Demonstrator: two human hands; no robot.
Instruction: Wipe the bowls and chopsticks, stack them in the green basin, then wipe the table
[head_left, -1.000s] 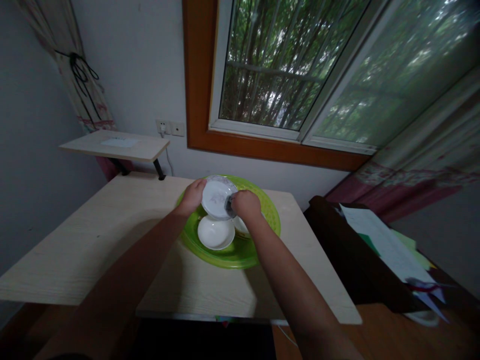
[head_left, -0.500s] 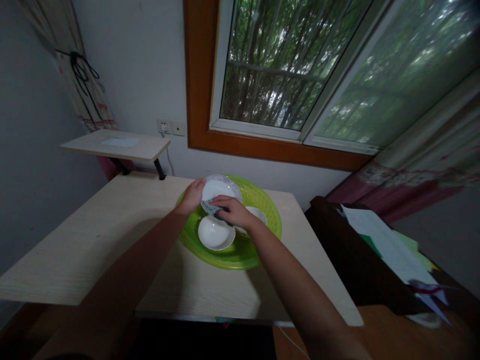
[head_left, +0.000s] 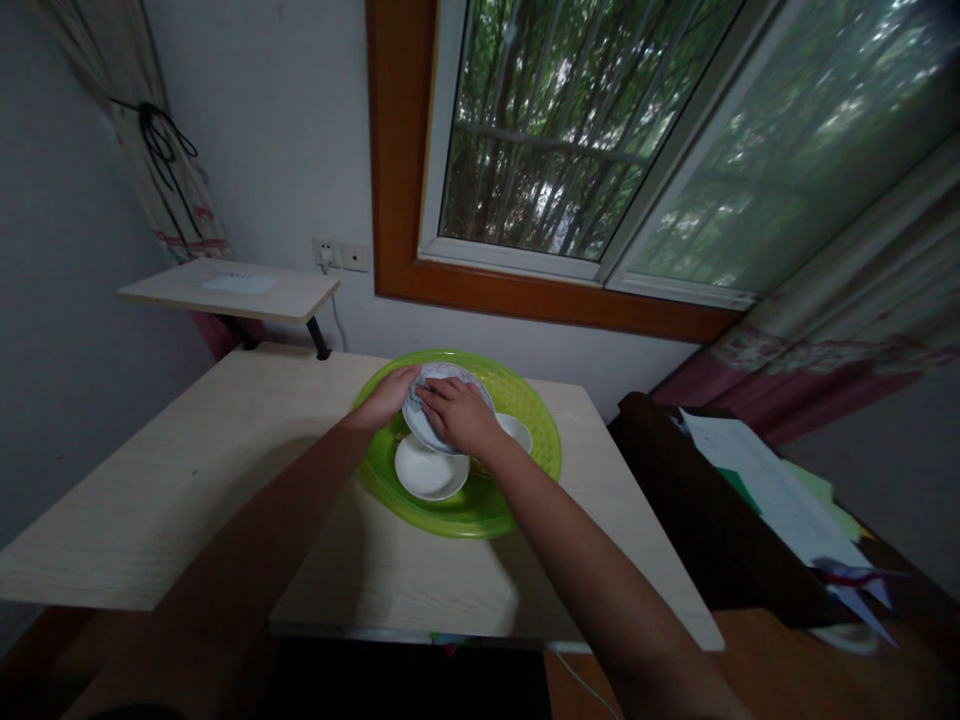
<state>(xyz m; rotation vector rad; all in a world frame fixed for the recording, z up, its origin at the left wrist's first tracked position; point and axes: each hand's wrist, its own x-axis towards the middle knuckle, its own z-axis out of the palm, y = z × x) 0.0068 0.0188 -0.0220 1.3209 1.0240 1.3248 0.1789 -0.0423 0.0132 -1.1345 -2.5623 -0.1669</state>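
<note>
A white plate with a patterned rim [head_left: 422, 428] is tilted above the green basin. My left hand [head_left: 388, 396] grips its left edge, thumb along the rim. Over the inside of the plate lies my right hand [head_left: 463, 415], its fingers pressing a grey cloth [head_left: 417, 394] that is mostly hidden beneath them. Just below the plate, a white bowl [head_left: 431, 470] sits in the green basin [head_left: 450, 522]. Another white bowl [head_left: 517, 430] stands at the right, partly covered by my right wrist.
The basin rests on a light wooden table [head_left: 600, 520] under a window [head_left: 555, 150]. A small raised shelf [head_left: 277, 290] with a paper stands at the back left. To the right, dark furniture [head_left: 660, 480] carries papers [head_left: 772, 490].
My right hand has moved up and slightly left onto the plate's inside, covering most of the cloth. The plate has shifted a little right and down.
</note>
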